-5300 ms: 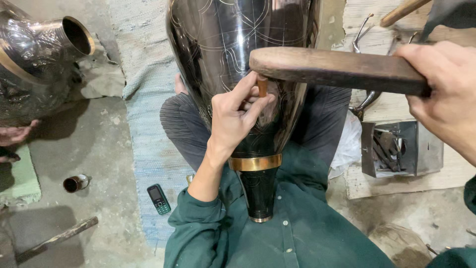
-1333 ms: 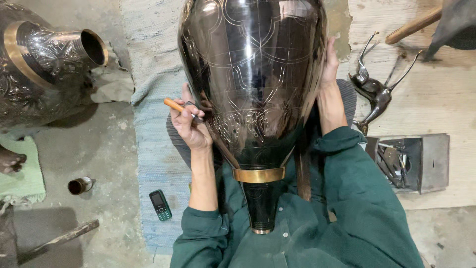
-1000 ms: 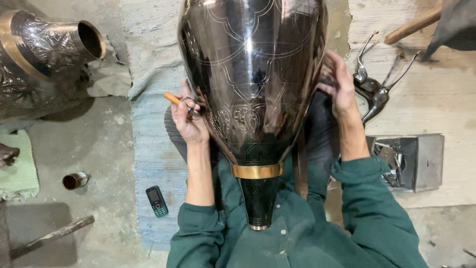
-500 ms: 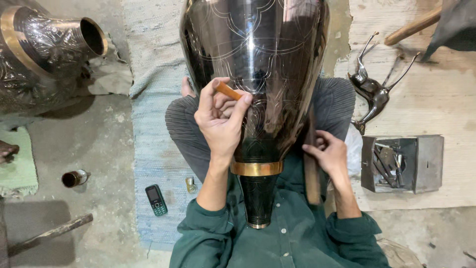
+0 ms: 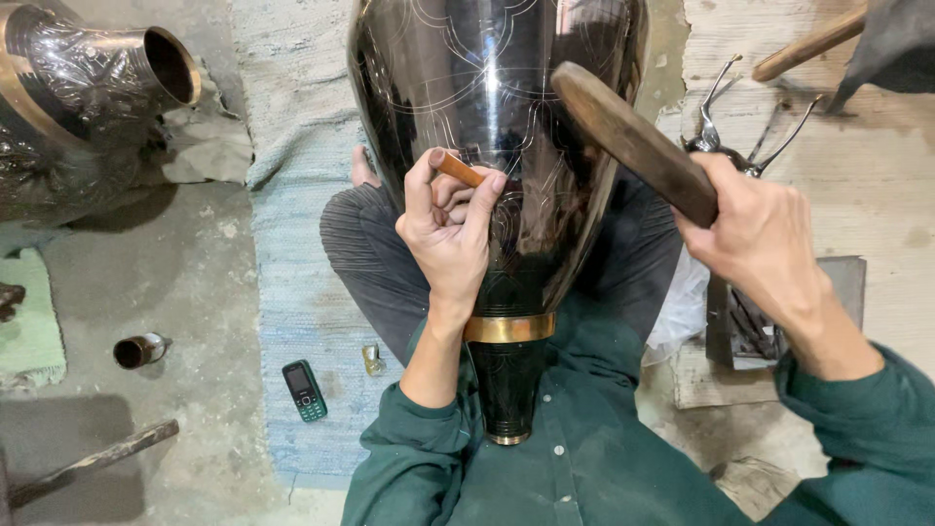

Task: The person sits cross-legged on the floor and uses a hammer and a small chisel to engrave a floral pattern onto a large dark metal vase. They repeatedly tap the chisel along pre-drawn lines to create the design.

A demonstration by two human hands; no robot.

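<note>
Across the seated person's lap, a large dark polished metal vase with fine engraved line patterns (image 5: 487,117) is laid with its narrow neck — ringed by a brass-coloured band (image 5: 508,327) — pointing toward the green-shirted chest. A short copper-coloured chisel (image 5: 456,169) is pinched in the left hand (image 5: 446,234), fingers curled closed around it, its tip set against the vase's engraved surface. A long brown wooden mallet (image 5: 638,141) is gripped firmly in the right hand (image 5: 755,239) and held tilted above the vase, apart from the chisel. Under the crossed legs a pale blue woven mat (image 5: 292,292) is spread. On it, just beside the left elbow, a small dark mobile phone (image 5: 304,390) is lying. At upper left a second, ornately engraved dark metal vessel (image 5: 78,107) is resting on its side — well apart from the hands. A small dark metal cup (image 5: 138,350) is seen on the concrete floor.
</note>
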